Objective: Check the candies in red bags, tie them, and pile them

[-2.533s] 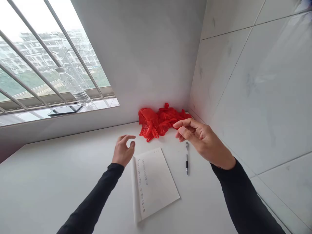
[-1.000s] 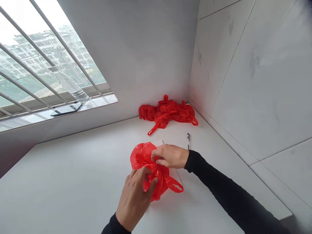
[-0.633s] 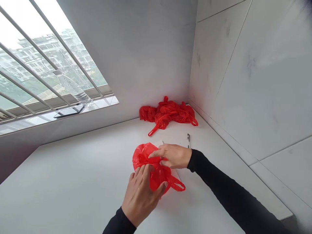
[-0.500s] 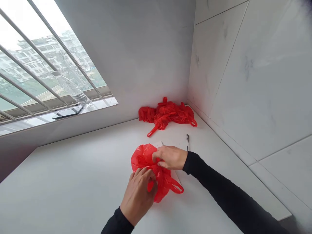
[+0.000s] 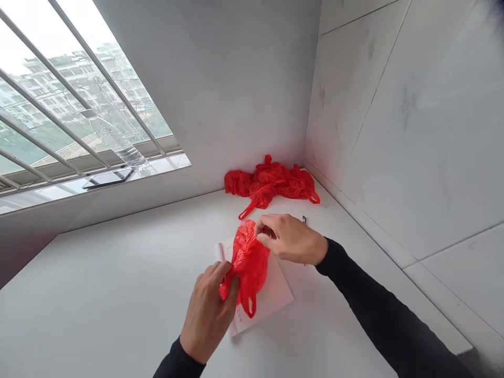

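A crumpled red plastic bag [image 5: 252,265] is held between my two hands, above a white sheet or booklet [image 5: 275,294] with small print along its left side. My left hand [image 5: 210,307] pinches the bag's lower left part between thumb and fingers. One loop handle of the bag hangs down toward me. At the bag's upper right edge, my right hand [image 5: 291,239] is closed, with thumb and forefinger pinching the plastic. A dark, slim pen-like object [image 5: 304,220] lies behind my right hand, mostly hidden by it.
Several red plastic bags [image 5: 271,184] lie heaped in the far corner of the white table [image 5: 137,283]. On the windowsill at left stand a clear water bottle [image 5: 118,144] and a flat dark-edged device [image 5: 108,178]. Walls bound the table behind and at right.
The red bag has gone from spread and puffy to narrower and more gathered, uncovering the white sheet below. My left hand moved slightly left, my right hand slightly up and right.
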### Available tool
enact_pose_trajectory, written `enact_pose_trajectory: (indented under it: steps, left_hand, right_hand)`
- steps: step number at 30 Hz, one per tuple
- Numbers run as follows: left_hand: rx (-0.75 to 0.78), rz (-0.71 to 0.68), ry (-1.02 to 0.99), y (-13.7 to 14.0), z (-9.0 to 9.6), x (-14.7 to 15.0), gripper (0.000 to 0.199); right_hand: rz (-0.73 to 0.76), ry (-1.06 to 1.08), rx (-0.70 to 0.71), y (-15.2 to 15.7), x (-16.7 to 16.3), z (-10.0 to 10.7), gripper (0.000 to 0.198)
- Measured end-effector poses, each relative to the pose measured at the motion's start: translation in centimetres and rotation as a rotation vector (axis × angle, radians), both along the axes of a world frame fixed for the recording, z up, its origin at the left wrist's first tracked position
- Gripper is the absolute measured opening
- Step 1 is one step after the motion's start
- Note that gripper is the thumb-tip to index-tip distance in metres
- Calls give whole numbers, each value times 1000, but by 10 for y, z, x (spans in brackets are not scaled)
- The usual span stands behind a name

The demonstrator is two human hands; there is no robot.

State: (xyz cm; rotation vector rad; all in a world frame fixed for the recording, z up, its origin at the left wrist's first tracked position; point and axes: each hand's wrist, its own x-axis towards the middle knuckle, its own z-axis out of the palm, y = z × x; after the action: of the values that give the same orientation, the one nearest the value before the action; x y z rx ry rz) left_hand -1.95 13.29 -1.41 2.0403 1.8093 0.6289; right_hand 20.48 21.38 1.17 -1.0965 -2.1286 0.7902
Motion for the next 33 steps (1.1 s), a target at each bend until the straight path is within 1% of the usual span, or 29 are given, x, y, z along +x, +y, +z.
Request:
enact_pose_trajectory:
  steps: [3,5,6,7,8,10,11,12,13,15,16,17,19,21,22,24,26,27,29,31,33]
  left_hand:
    - [31,138,-61,11,6,-30,31]
    - [36,213,-119,17,8,-43,30]
    - [35,228,-151,19,8,-46,30]
    - [37,226,-181,19,8,-46,32]
    - [42,212,-200,19,7,-44,39]
    - [61,171,-204,17,4,-36,55]
    - [71,151,-200,16,3,-32,57]
    - [80,137,-205,15,2,-29,54]
    - [87,136,-221,14,2,-27,47]
    - [105,163,-281,14,2,-28,31]
    - [118,195,-312,15,3,-31,26]
    - [135,236,-340,16,4,-34,23]
    - [172,316,-400,18,8,-42,23]
    - [193,358,-474,18,13,-48,25]
    - [200,365,-514,18,15,-49,27]
    - [208,354,-582,16,19,-47,36]
    - [233,322,-593,14,22,-41,46]
    - [244,304,-576,14,23,-37,44]
    - [274,294,-524,12,25,-30,29]
    - [336,344,-476,11,28,-27,24]
    - [390,417,-453,9,30,-27,22]
  right_hand:
    - [-179,-38,-22,10,16,1,9]
    - [-254,-75,8,15,23,-1,9]
    - [-265,-81,31,16,24,-2,8]
    - [-250,-72,55,16,23,-4,7]
    - [-206,-54,72,15,21,-5,8]
    - [-58,-3,87,13,12,-7,24]
    - [21,15,84,11,7,-9,32]
    - [79,21,72,10,3,-10,38]
    - [111,15,51,9,-1,-11,38]
    - [117,4,-3,9,-3,-12,23]
    - [99,10,-29,10,-2,-11,14]
    - [65,24,-46,11,1,-10,9]
    - [-51,87,-44,12,9,-4,11]
    - [-184,174,-26,12,18,5,11]
    - [-221,220,-25,10,22,9,11]
    - [-212,298,-47,5,25,18,11]
    - [-150,338,-70,-1,25,23,9]
    - [-124,345,-74,-3,25,25,8]
    - [-120,337,-64,-6,24,27,6]
    - [-186,313,-26,-9,24,27,5]
    - [-307,298,56,-14,25,31,10]
